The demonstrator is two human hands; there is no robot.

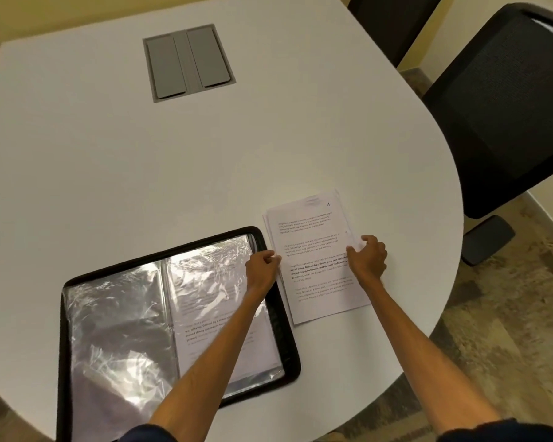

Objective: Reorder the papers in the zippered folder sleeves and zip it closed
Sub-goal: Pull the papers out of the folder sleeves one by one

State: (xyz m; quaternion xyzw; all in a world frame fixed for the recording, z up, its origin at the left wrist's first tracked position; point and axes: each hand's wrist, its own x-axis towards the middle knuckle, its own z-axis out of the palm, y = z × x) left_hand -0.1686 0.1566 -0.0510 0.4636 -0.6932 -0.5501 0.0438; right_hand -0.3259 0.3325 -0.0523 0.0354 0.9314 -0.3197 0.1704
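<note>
Cut off: the folder (179, 317) ran out of the bottom edge at its near left corner, and the chair (508, 106) ran out at the top and right.
Hidden: my left forearm crossed the folder's right sleeve (211, 291) and covered part of the sheet inside it.
Hard to make out: glare on the clear plastic washed out most of that sheet's print. The text on the papers (316, 266) was too small to read. I could not count the sheets or pick out a zip.
Left hand (262, 266): fingers (270, 258) curled, pinching the left edge of the papers, right beside the folder's rim.
Right hand (367, 256): fingers (369, 241) curled round the right edge of the papers, thumb on top of the page.
Papers: a thin, slightly fanned white stack with blocks of print, lying flat on the surface (205, 161) just right of the folder.
Folder: open flat near me, with a black rounded border and two crinkled, shiny sleeves. The left sleeve (118, 330) looked silvery.
Surface: smooth, white, with a curved edge and a grey rectangular hatch (189, 62) set in at the far side.
Chair: black mesh, standing off the far right.
</note>
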